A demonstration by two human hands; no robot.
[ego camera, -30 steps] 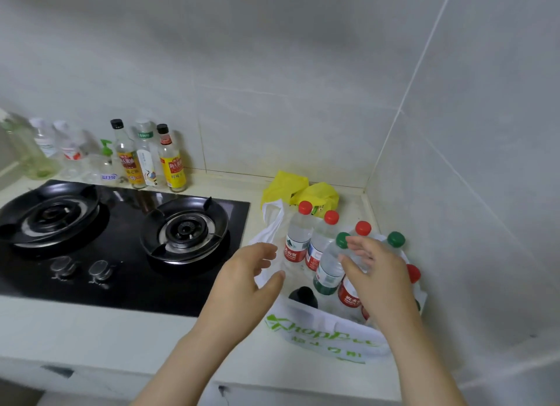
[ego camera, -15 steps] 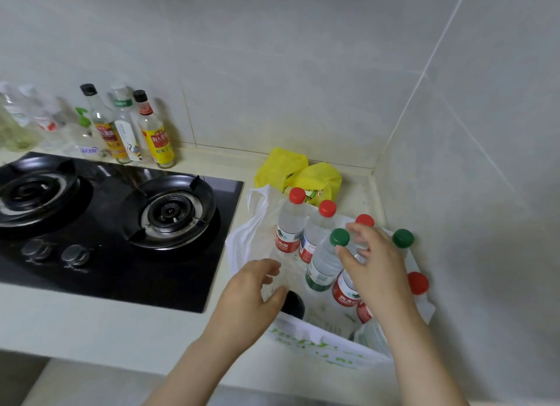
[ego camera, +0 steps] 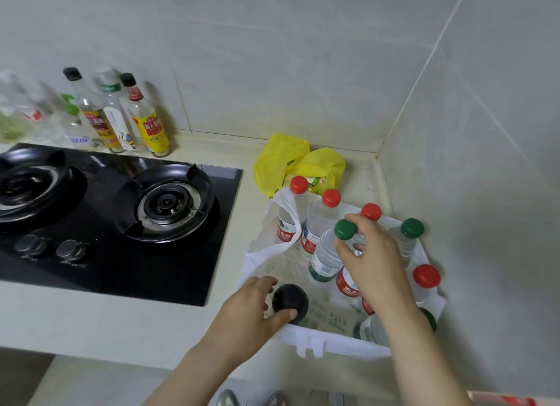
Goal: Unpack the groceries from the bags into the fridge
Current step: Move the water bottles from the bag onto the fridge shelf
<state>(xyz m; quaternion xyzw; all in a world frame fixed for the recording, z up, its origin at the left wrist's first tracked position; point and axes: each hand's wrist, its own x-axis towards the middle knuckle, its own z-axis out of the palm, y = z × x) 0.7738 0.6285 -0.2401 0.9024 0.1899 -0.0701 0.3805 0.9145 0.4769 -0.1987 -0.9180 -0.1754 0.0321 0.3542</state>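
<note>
A white shopping bag [ego camera: 330, 342] stands open on the counter in the corner, holding several water bottles with red and green caps. My right hand [ego camera: 372, 263] reaches into it, and its thumb and fingers pinch the neck of a tilted green-capped water bottle [ego camera: 325, 257] just under the cap. My left hand [ego camera: 251, 311] is at the bag's front left rim, with thumb and fingers curled round a black-capped bottle [ego camera: 290, 299] whose body is hidden inside the bag. Behind the bag lies a yellow bag [ego camera: 281, 160] with some packets showing.
A black two-burner gas stove [ego camera: 121, 223] fills the counter to the left, its knobs near the front. Condiment bottles [ego camera: 145, 117] line the back wall. Tiled walls close the corner right of the bags. The counter's front edge runs below my arms.
The view has swung down and closer to the bag. My left hand has moved from the bag's rim onto the black cap. My right hand stays on the green-capped bottle's neck.
</note>
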